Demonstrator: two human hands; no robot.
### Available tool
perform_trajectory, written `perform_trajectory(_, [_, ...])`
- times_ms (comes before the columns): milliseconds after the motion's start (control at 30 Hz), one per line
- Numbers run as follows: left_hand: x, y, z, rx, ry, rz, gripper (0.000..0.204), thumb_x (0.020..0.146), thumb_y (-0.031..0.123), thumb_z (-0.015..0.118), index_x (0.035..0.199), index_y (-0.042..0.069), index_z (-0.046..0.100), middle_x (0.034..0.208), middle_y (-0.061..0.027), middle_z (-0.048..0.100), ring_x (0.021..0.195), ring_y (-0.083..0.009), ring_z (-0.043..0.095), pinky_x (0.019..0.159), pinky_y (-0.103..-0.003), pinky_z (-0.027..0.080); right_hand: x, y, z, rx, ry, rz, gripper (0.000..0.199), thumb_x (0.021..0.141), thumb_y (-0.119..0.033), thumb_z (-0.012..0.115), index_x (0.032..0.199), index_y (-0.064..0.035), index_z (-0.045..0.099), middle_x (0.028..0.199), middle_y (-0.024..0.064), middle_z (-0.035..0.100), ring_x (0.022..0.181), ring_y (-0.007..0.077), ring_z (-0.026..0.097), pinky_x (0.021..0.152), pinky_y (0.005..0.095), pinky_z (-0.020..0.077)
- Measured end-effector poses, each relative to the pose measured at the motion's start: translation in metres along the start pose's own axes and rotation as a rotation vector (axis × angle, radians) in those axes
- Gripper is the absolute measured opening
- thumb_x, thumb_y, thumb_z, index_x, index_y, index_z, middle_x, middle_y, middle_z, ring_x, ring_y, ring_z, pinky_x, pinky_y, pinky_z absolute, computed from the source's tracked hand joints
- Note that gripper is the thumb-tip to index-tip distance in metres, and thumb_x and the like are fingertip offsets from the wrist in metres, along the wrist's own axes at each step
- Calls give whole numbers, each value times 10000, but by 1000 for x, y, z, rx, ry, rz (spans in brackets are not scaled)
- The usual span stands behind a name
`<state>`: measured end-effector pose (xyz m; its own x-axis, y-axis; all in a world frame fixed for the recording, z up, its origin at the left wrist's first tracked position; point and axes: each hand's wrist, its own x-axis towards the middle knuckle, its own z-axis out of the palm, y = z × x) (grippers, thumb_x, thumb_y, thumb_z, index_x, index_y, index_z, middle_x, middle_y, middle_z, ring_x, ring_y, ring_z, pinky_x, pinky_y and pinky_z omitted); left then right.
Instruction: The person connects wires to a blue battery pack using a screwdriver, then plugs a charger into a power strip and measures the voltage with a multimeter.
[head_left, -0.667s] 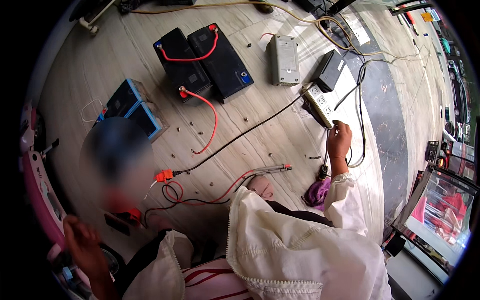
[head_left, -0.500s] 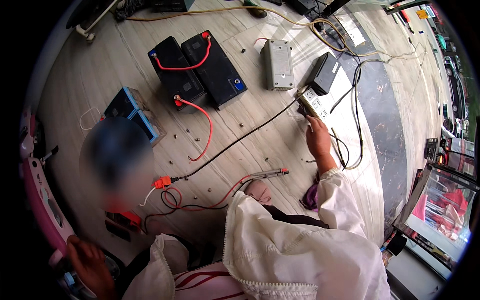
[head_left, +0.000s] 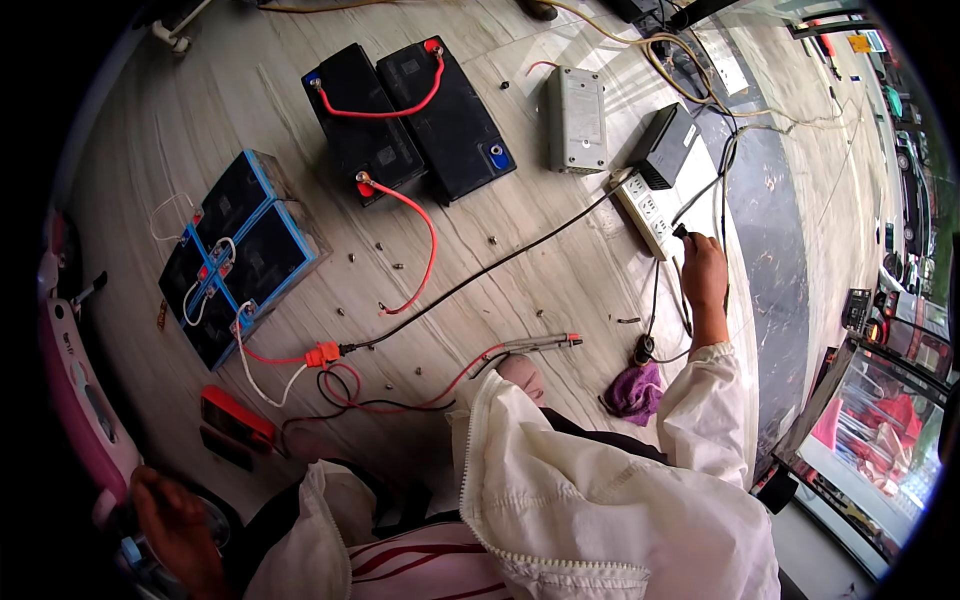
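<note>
The white power strip [head_left: 650,215] is found on the floor [head_left: 530,290], just left of the near edge of the dark floor band [head_left: 770,230]. Its long axis is sloped from upper left to lower right, and its sockets are turned upward. By the right hand [head_left: 706,272] the nearer place is taken: it is held just beside the lower right end of the strip, so that the strip is lying to the upper left of its fingers. These fingers are kept narrow, and a small black plug [head_left: 681,231] is pinched between them (whether the strip is touched by it cannot be told). At the upper end of the strip, a black box [head_left: 665,145] is seen. Below the right hand, a purple cloth [head_left: 635,393] is laid on the floor. The left hand [head_left: 175,515] is placed well apart, beside the pink vehicle [head_left: 90,400]; its fingers are partly curled, and whether anything is held there cannot be told.
</note>
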<state>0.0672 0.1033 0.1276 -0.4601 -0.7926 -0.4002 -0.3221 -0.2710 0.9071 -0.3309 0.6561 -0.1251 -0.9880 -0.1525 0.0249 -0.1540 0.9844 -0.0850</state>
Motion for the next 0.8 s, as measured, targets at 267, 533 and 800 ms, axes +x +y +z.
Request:
perform_trajectory(267, [1,0,-2,60,57,76,288,1073,284,400,1163,25,489,726,10,419,622,-54,388,569,-205,342,36,-11,-7,-309,-204,-158,141,863,-202,678,863,-77,743,889,128,662,901,319,645,777,434,510])
perform_trajectory(533, [-3,0,-5,57,53,82,292,1066,280,410,1171,19,486,748,0,421,626,-65,391,576,-213,346,45,-13,-6,-379,-257,-225,135,853,-186,686,864,-63,738,898,131,666,917,327,653,799,440,517])
perform_trajectory(800, [-1,9,0,20,-66,105,285,1060,247,388,1152,2,501,747,-24,481,671,-108,474,626,-263,412,67,34,25,-402,-305,-509,171,880,-155,583,845,-51,714,827,196,650,794,396,634,711,505,499])
